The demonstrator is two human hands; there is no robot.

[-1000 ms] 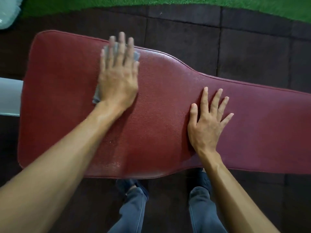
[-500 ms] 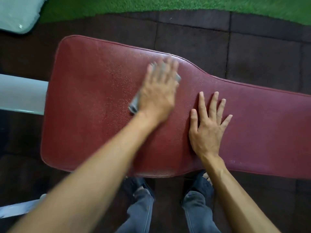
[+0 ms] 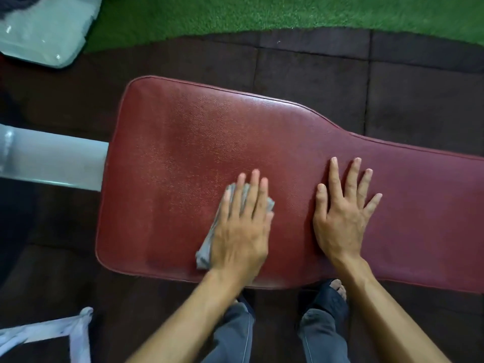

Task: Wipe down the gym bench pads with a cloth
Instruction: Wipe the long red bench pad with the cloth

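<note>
Across the dark rubber floor tiles (image 3: 301, 82) lies the red bench pad (image 3: 183, 158), and we take every place from it. It is wide at its left end, narrows to a neck toward the right, and is covered in pebbled vinyl with a piped seam around the rim. A pale metal frame tube (image 3: 52, 158) juts out from under the pad's left end; green turf (image 3: 262, 14) runs beyond its far side.

We judge the wiping stroke to be in hand on the wide section. Our left hand (image 3: 241, 231) presses flat near the pad's near edge, fingers straight and close together, pinning the grey cloth (image 3: 207, 247) against the vinyl; the crumpled, soft cloth peeks out along the hand's left side and by the fingertips. Our right hand (image 3: 343, 213) rests palm down where the pad begins to narrow, fingers splayed, holding nothing, seemingly bracing us.

The next move likely calls for steady downward pressure while sweeping the cloth over the unwiped stretches, and the bracing hand must shift before the narrow part is reached.
</note>
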